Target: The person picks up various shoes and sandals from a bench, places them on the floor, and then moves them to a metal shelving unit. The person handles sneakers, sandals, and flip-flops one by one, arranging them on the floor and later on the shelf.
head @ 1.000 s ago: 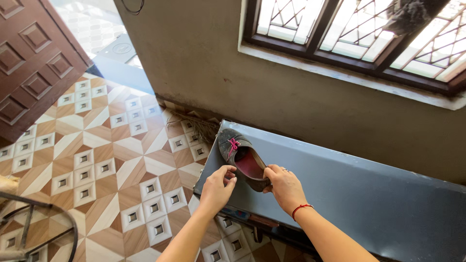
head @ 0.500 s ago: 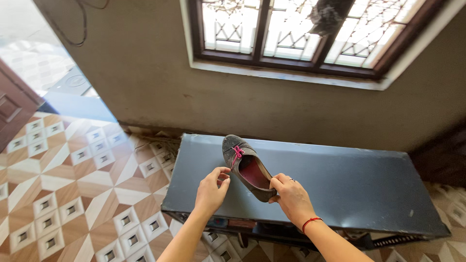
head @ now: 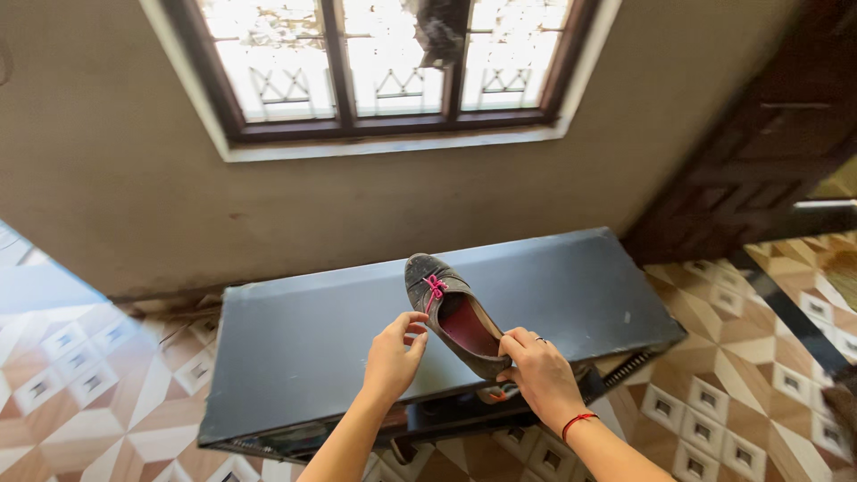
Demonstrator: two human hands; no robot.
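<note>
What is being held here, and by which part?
The right hand holds a dark shoe at its heel end. The left hand has fingertips at the shoe's side; whether it grips cannot be told.
</note>
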